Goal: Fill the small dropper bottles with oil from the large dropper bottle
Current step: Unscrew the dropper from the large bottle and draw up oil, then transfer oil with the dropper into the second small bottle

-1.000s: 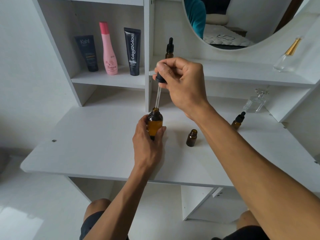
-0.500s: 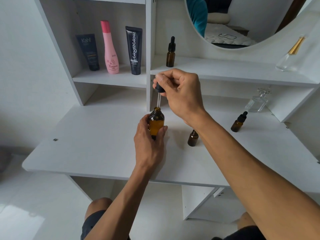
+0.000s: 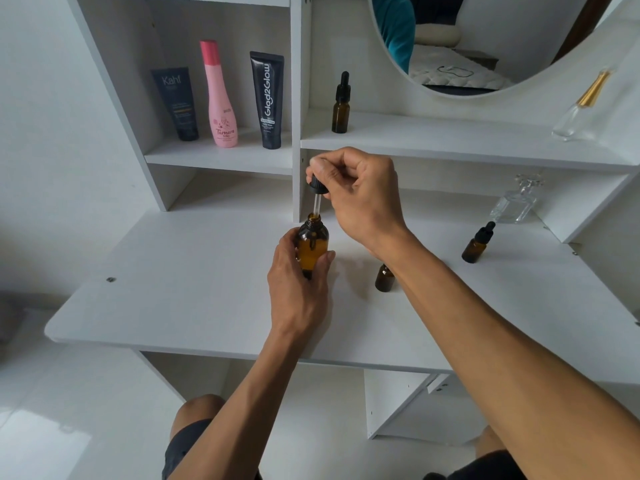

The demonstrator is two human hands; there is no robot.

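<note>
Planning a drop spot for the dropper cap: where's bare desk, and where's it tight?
Bare: the desk left of the left hand, out to its left edge; also its front strip between both forearms. Tight: around the large bottle, the uncapped small bottle under the right wrist, and the capped bottle by the glass flask.

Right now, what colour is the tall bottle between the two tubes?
Pink bottle, darker pink cap; head view shows it.

A home bedroom: white vanity table (image 3: 194,299), round mirror (image 3: 485,46) reflecting a bed.
</note>
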